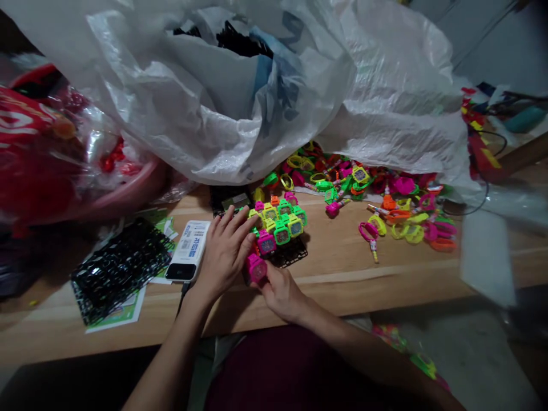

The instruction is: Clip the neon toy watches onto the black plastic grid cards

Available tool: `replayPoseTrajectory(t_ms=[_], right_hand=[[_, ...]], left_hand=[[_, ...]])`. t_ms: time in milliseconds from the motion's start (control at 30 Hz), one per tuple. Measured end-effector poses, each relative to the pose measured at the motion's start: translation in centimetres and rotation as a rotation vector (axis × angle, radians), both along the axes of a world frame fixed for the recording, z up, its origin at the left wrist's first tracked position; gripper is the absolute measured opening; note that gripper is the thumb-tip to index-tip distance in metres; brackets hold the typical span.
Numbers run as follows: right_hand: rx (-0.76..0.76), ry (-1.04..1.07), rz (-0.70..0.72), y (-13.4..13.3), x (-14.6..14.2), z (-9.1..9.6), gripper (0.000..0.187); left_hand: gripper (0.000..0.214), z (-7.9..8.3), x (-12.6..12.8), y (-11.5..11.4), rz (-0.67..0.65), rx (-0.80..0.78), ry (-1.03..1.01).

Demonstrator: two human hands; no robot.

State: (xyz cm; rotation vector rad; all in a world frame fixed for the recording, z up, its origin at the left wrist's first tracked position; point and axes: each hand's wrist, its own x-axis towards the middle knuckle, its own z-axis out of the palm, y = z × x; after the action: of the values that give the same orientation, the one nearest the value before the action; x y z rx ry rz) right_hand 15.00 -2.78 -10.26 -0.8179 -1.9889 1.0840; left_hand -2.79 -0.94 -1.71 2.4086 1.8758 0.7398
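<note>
Neon plastic toy watches (278, 225), roughly a dozen, gathered in a tight block on black plastic mesh (295, 257); a looser spread of watches (398, 200) lies beyond on the wooden table (342, 285). Right hand (280, 294): fingers (268, 285) closed on a pink watch (256, 268). Left hand (226, 248): fingers spread, resting against the block. White plastic sack (398, 114) overhanging the far edge; grey floor (471, 365) below.

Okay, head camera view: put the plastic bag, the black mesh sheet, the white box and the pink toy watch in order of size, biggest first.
Plastic bag, black mesh sheet, white box, pink toy watch. The box and watch look fairly close, and the watch sits nearer the camera, so that last ranking is unsure.
</note>
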Motion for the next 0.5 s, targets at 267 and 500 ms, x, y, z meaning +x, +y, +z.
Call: replayPoseTrajectory(t_ms=[267, 500], right_hand=[[0.243, -0.165, -0.076, -1.0, -0.9, -1.2, 0.04], [0.256, -0.212, -0.05, -0.3, -1.5, -1.1, 0.042]], left_hand=[[0.051, 0.5, -0.6, -0.5, -0.081, -0.074, -0.062], [0.055, 0.8, -0.9, -0.2, -0.103, -0.108, -0.11]])
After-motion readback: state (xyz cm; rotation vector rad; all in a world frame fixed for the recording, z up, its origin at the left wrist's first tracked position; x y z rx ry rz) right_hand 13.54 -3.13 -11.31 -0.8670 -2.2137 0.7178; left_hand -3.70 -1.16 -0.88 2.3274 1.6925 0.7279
